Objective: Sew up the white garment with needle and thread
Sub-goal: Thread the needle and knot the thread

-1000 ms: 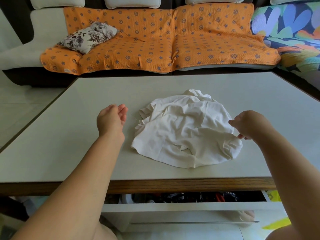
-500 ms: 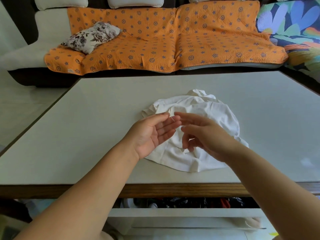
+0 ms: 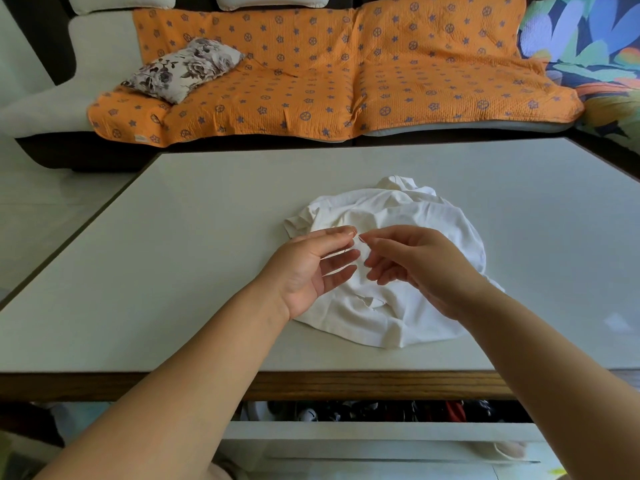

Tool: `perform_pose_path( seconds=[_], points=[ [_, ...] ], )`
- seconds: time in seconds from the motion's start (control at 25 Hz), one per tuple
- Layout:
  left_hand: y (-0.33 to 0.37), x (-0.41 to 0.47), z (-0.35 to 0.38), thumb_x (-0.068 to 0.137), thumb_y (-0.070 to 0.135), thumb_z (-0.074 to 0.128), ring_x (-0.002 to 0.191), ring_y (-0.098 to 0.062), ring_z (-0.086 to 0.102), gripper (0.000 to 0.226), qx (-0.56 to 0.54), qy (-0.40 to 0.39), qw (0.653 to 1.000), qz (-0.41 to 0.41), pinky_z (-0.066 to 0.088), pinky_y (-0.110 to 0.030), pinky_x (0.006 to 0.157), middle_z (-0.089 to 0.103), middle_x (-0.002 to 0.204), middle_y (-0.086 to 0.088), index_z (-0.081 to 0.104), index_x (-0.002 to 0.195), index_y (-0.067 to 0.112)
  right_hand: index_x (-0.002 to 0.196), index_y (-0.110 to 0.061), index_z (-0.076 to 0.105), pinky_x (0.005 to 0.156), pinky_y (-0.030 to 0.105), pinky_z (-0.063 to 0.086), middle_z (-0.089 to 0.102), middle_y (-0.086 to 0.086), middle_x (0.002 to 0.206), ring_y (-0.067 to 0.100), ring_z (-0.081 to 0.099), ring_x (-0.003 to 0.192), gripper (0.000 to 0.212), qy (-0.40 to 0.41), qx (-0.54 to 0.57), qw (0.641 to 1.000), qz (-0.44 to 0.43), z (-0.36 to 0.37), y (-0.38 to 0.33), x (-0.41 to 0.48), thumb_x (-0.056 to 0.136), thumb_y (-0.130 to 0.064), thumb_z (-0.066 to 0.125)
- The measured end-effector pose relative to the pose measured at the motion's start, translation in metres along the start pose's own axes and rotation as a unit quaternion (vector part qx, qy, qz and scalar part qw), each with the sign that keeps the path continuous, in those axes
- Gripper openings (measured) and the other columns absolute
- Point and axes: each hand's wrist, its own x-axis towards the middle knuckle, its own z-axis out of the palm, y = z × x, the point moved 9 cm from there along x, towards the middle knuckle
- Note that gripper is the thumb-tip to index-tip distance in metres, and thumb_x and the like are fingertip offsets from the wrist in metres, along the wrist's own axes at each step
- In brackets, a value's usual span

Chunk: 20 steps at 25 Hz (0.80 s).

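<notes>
Head view: your left hand (image 3: 308,271) and right hand (image 3: 426,268) nearly meet over garment (image 3: 419,216) on table (image 3: 166,271); left fingers loosely spread, right's hold unclear.

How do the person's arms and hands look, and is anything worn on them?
The left forearm and the right forearm are bare, with no sleeve in view. Neither the left hand nor the right hand shows a glove, ring, watch or bracelet.
</notes>
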Motion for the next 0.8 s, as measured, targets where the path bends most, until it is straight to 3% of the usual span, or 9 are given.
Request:
perform_pose_path(
  seconds=[0.32, 0.6, 0.8],
  points=[
    [0.004, -0.002, -0.003, 0.090, 0.009, 0.066, 0.069, -0.007, 0.066, 0.006, 0.047, -0.002, 0.998, 0.028, 0.057, -0.023, 0.071, 0.066, 0.073, 0.004, 0.070, 0.091, 0.014, 0.105, -0.001, 0.072, 0.058, 0.022, 0.051, 0.069, 0.008, 0.075, 0.017, 0.066, 0.064, 0.019, -0.009, 0.063, 0.998, 0.027, -0.011, 0.000, -0.003, 0.097, -0.007, 0.055],
    [0.010, -0.008, 0.003, 0.089, 0.014, 0.068, 0.077, -0.008, 0.069, 0.008, 0.157, -0.013, 0.984, 0.079, 0.057, -0.023, 0.076, 0.072, 0.080, 0.004, 0.073, 0.095, 0.012, 0.079, -0.011, 0.073, 0.051, 0.021, 0.043, 0.065, 0.005, 0.064, 0.013, 0.056, 0.053, 0.017, -0.017, -0.068, 0.997, 0.009, -0.003, -0.003, -0.008, 0.087, -0.025, 0.072],
    [0.012, -0.009, 0.007, 0.089, 0.011, 0.067, 0.079, -0.009, 0.070, 0.012, 0.175, -0.027, 0.980, 0.087, 0.057, -0.025, 0.081, 0.074, 0.085, 0.002, 0.073, 0.099, 0.010, 0.077, -0.011, 0.072, 0.052, 0.024, 0.039, 0.061, 0.004, 0.059, 0.013, 0.050, 0.050, 0.018, -0.015, -0.061, 0.998, -0.001, -0.002, -0.002, -0.008, 0.088, -0.026, 0.071]
  ],
)
